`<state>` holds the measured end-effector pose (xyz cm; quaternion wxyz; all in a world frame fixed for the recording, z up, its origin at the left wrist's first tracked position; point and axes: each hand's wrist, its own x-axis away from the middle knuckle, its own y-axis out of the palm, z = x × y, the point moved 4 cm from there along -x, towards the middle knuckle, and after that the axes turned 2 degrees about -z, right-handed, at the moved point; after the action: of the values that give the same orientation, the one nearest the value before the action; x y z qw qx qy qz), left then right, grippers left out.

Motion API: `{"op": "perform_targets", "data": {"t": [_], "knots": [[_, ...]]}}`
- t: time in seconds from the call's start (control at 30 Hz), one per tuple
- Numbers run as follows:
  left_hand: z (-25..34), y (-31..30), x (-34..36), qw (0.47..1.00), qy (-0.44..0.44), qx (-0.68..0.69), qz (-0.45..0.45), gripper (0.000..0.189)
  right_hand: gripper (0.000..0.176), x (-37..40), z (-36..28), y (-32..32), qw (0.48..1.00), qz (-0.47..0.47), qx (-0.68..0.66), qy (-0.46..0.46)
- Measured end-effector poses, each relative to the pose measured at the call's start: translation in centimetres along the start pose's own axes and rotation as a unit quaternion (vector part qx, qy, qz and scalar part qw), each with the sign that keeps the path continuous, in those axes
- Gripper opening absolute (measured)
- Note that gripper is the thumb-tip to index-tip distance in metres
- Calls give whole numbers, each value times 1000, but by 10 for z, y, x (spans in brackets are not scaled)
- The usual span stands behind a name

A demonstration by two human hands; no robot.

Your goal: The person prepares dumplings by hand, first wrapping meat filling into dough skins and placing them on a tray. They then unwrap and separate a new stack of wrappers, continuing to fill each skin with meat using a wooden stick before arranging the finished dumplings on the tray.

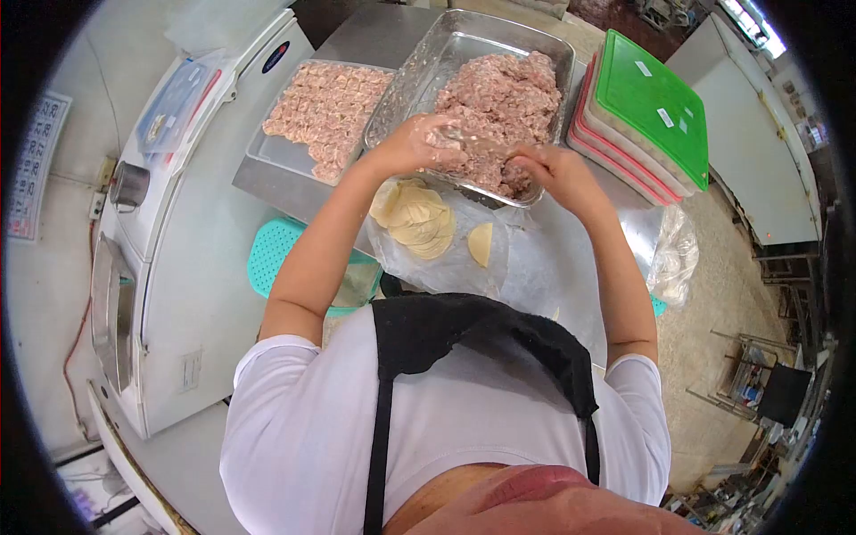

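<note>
A deep metal pan [406, 76] holds a large mound of raw minced meat [499, 89]. Over its near left rim is my left hand [417, 144], fingers curled and mince about them. My right hand [555, 174] is closed at the near right corner, around a thin blurred tool whose kind I cannot tell. Just below the pan, a fanned stack of round pale dough wrappers [415, 218] lies on a clear plastic sheet [446, 276]. A single half-round wrapper [480, 243] rests beside the stack. What my left fingers close on is hidden by mince.
Left of the pan, a shallow tray [283, 153] carries rows of small meat-filled pieces. Stacked containers with a green lid [646, 111] stand to the right. A white freezer [205, 267] is along the left side, near a turquoise perforated basket [272, 254].
</note>
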<state>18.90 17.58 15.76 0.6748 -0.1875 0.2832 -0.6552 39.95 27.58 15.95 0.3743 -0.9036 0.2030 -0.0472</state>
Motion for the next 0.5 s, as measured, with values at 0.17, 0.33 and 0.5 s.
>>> {"op": "perform_targets", "data": {"t": [0.17,0.33,0.5], "knots": [[-65,8,2,991,-88,89,55,57,23,0,-35,18,965,127,227,-44],[-24,-11,20,987,-129,95,25,62,23,6,44,6,936,-13,321,147],[19,-32,31,996,11,53,76,57,27,24,-33,-18,987,133,7,89]]}}
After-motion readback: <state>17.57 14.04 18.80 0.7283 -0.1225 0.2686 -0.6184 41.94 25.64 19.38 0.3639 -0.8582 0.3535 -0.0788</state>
